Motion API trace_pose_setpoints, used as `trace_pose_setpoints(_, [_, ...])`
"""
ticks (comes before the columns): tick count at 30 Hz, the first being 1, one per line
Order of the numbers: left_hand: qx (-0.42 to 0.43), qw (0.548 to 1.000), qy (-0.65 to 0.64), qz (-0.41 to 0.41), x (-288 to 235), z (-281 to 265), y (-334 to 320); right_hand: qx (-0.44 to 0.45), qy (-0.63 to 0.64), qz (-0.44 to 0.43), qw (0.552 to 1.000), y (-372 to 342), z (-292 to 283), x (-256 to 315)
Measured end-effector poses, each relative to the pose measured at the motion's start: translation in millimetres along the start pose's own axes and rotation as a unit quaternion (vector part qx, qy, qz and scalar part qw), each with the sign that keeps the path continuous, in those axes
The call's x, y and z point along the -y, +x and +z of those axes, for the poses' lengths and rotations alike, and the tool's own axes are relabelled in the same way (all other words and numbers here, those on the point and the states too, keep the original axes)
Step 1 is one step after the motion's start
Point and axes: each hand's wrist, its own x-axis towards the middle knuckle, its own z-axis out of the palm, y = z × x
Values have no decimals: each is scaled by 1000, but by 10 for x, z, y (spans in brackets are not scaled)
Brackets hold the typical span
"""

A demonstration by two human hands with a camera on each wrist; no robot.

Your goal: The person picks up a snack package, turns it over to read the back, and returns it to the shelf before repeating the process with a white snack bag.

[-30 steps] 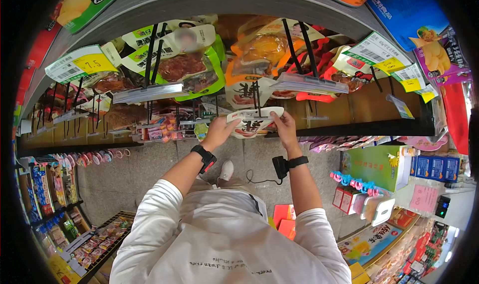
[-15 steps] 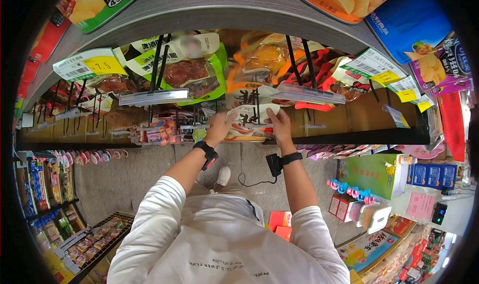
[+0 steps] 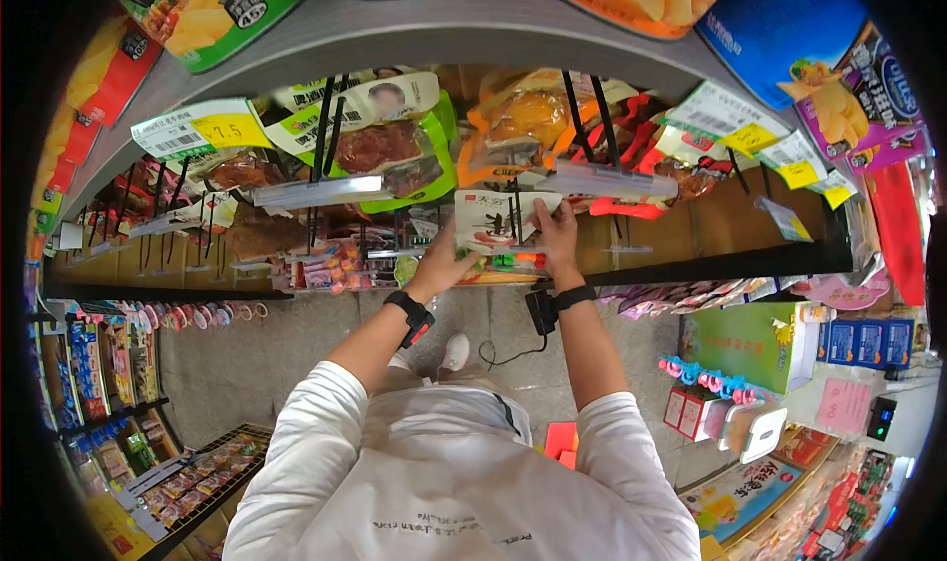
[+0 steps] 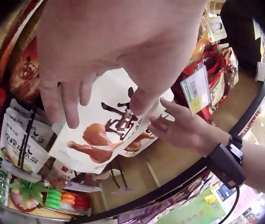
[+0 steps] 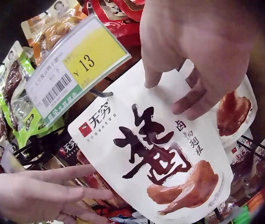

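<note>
A white snack bag (image 3: pixel 483 206) printed with brown poultry pieces and large dark characters hangs face-out at the black rack hook. In the right wrist view the bag (image 5: pixel 123 140) sits below a price tag (image 5: pixel 79 70) reading 13. My right hand (image 3: pixel 558 238) pinches its edge, thumb on the front; the right wrist view shows the hand (image 5: pixel 198 46) over its upper corner. My left hand (image 3: pixel 441 267) is at the bag's other side with fingers spread, as the left hand (image 5: pixel 44 196) in the right wrist view. Another white bag (image 5: pixel 235 109) is partly hidden behind it.
Green-edged meat packs (image 3: pixel 380 147) and orange packs (image 3: pixel 518 117) hang on neighbouring hooks. Clear tag holders (image 3: pixel 316 190) jut out from the rack. Chip bags (image 3: pixel 207 19) stand on the grey shelf (image 3: pixel 414 43) above. Colourful small goods (image 3: pixel 335 265) sit lower down.
Both hands have moved forward with the white bag, from in front of the rack up to the hook. The left hand has loosened from the bag and its fingers have spread.
</note>
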Motion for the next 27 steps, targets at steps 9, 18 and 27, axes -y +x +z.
trace_pose_setpoints(9, [217, 971, 36, -92, 538, -460, -569, -22, -96, 11, 995, -369, -530, -414])
trace_pose_setpoints(18, [267, 951, 64, -143, 411, -930, -1369, -57, -65, 163, 983, -1350, -784, -249])
trace_pose_setpoints(27, [159, 980, 13, -120, 349, -1347, -1857, -147, -70, 19, 987, -1886, -847, 20])
